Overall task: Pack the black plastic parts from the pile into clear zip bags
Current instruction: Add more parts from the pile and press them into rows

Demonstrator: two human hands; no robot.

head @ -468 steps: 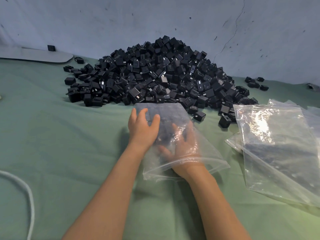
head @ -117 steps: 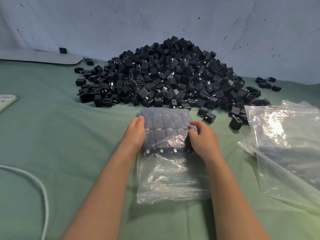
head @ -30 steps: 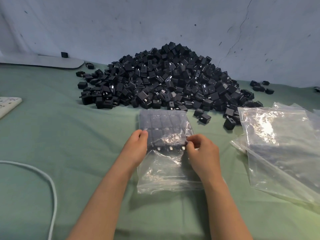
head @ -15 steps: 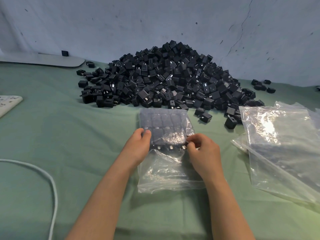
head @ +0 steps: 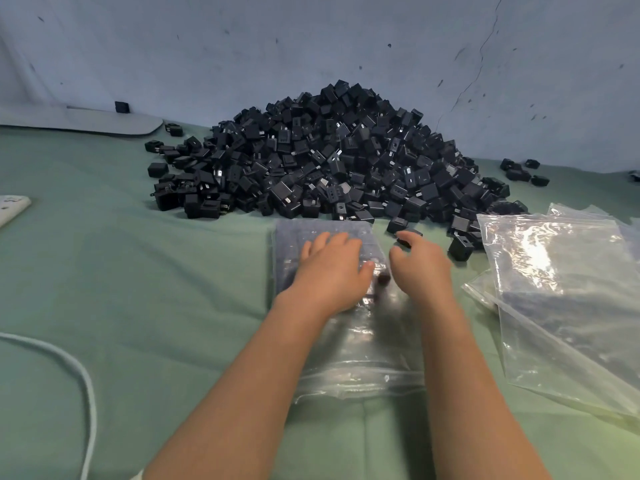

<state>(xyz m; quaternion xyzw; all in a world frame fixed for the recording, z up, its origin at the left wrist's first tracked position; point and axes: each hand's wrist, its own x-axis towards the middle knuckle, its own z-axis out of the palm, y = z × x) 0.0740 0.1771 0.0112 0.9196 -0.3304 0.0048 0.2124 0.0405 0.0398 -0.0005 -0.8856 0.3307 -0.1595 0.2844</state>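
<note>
A large pile of black plastic parts point(head: 329, 157) lies against the back wall on the green cloth. Just in front of it lies a clear zip bag point(head: 360, 358) with rows of black parts in its far half. My left hand point(head: 332, 268) rests flat on the bag, over those parts, fingers straight. My right hand point(head: 420, 265) hovers off the bag's right edge with loosely curved fingers and holds nothing. Its fingertips are close to a loose black part point(head: 410, 233) at the pile's near edge.
A stack of empty clear zip bags point(head: 561, 282) lies at the right. A white cable point(head: 86, 386) curves at the lower left, a white power strip point(head: 10, 207) sits at the left edge, and a grey board point(head: 114, 121) lies at the back left. A few stray parts point(head: 519, 171) sit far right.
Both hands let go of the bag's sides. My left hand moved onto the top of the packed parts, and my right hand moved forward and right toward the pile.
</note>
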